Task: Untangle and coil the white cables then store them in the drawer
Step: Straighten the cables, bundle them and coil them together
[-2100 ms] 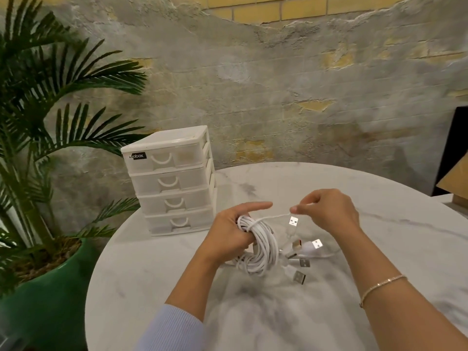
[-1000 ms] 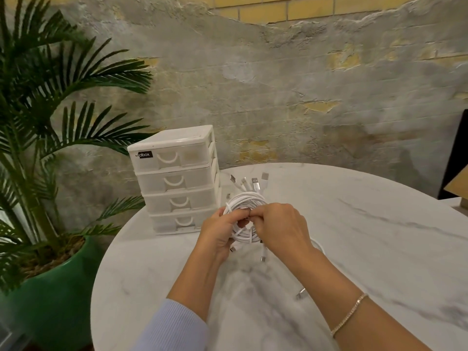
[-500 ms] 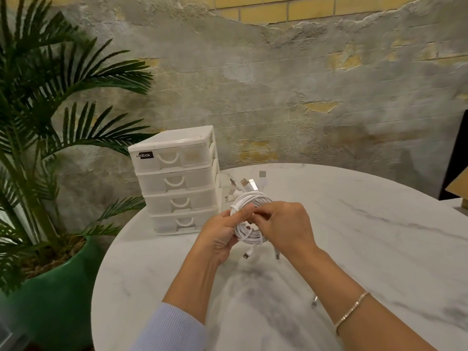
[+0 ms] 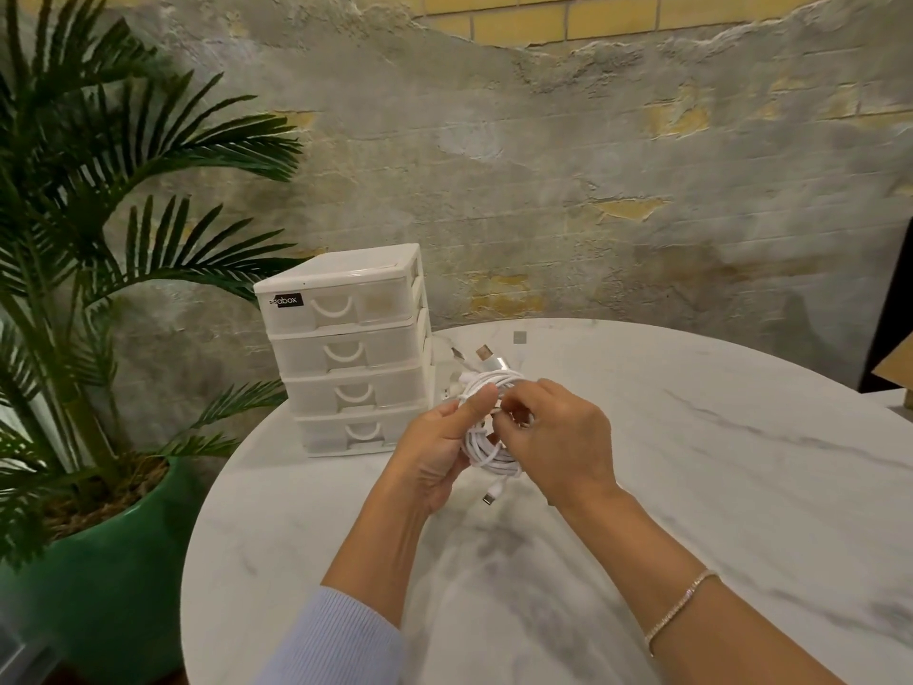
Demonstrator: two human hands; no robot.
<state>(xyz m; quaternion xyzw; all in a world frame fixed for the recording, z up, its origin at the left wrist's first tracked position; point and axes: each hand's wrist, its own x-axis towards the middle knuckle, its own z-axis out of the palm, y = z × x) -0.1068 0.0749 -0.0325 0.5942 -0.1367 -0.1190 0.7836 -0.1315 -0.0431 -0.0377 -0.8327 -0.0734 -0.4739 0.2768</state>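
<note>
Both hands are up over the round marble worktop (image 4: 691, 462), working a bundle of white cables (image 4: 486, 444) wound into a coil. The left hand (image 4: 439, 454) grips the coil's side, thumb pressed across the loops; the right hand (image 4: 558, 447) pinches a strand near the top. Plug ends poke out at twelve and six o'clock. The small drawer unit (image 4: 346, 348) stands at ten o'clock from the coil, every drawer closed.
</note>
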